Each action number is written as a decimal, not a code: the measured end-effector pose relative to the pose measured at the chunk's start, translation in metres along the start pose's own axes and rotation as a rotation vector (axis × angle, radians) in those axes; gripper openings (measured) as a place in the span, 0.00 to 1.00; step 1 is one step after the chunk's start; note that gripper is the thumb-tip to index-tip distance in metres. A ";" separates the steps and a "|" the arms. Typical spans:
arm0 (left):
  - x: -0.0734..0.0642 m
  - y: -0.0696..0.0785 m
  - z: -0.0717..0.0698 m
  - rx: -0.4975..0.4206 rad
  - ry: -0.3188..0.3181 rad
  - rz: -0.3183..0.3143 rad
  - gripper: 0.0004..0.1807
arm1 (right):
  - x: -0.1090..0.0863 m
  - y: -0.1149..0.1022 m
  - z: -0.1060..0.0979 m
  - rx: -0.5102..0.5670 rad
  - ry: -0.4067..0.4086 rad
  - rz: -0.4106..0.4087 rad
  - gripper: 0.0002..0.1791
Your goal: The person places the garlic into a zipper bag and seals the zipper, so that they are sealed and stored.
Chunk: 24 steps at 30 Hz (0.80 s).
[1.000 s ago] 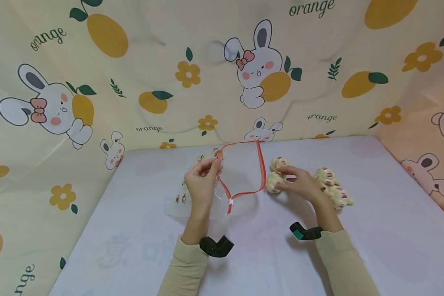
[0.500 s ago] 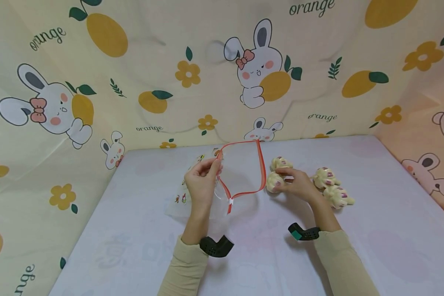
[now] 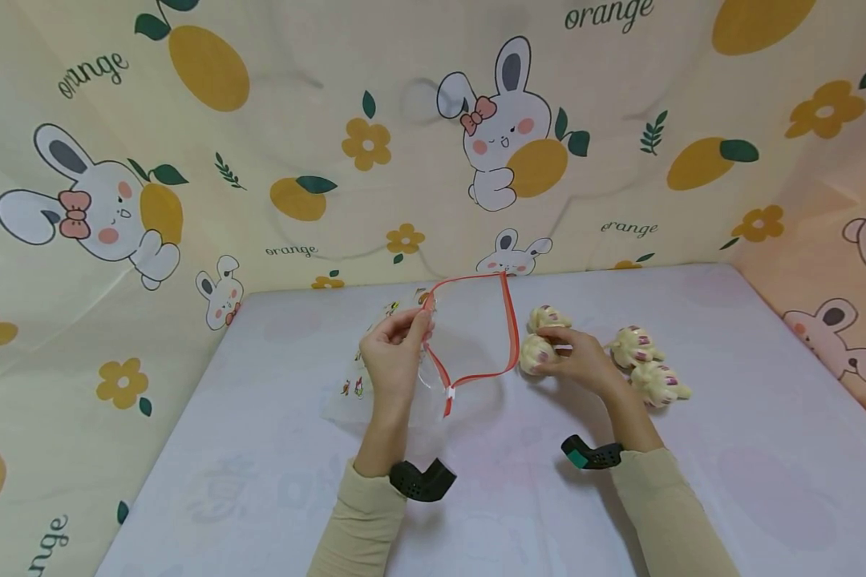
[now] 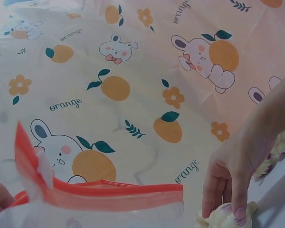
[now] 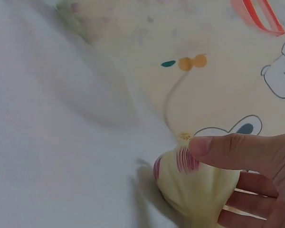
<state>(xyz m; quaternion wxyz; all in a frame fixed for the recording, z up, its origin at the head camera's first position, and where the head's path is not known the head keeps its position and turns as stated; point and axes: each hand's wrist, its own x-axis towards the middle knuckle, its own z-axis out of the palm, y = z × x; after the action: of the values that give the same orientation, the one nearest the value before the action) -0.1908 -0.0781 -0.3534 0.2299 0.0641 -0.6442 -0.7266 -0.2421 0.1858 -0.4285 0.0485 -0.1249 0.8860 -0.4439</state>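
Note:
My left hand [image 3: 393,349] pinches the edge of a clear plastic zip bag [image 3: 342,405] with small coloured prints. The bag's orange-red rim [image 3: 511,320] stands spread into a wide loop, its mouth toward the right; a white slider sits at the near corner. To the right of that mouth, my right hand [image 3: 584,361] holds a cream garlic bulb [image 3: 536,355] with purple streaks. In the right wrist view the thumb presses one side of this garlic bulb [image 5: 194,185], fingers behind it, low at the table. Just behind it lies another garlic bulb [image 3: 548,317].
Two more garlic bulbs lie close together right of my right hand, one farther back [image 3: 635,346] and one nearer [image 3: 659,383]. A white cloth covers the table [image 3: 260,481]. A printed curtain [image 3: 418,184] rises behind the table's back edge and along both sides.
My right hand and forearm have shifted slightly left, and its thumb has settled lower on the garlic bulb. The left hand and the bag stay in place.

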 end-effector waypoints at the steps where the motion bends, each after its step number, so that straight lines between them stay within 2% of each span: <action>1: 0.000 0.000 0.000 0.003 0.000 0.000 0.09 | 0.000 0.000 0.000 0.000 0.003 0.001 0.35; 10: 0.001 -0.002 0.000 0.023 -0.004 0.009 0.09 | 0.001 0.004 0.001 -0.003 0.008 0.014 0.35; 24: -0.001 -0.002 0.001 0.029 -0.011 -0.011 0.10 | 0.001 0.004 0.001 -0.001 0.011 0.024 0.35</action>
<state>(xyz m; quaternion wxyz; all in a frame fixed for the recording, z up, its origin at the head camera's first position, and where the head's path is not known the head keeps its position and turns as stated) -0.1909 -0.0769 -0.3551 0.2211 0.0670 -0.6556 -0.7189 -0.2435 0.1871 -0.4321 0.0490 -0.1117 0.8879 -0.4435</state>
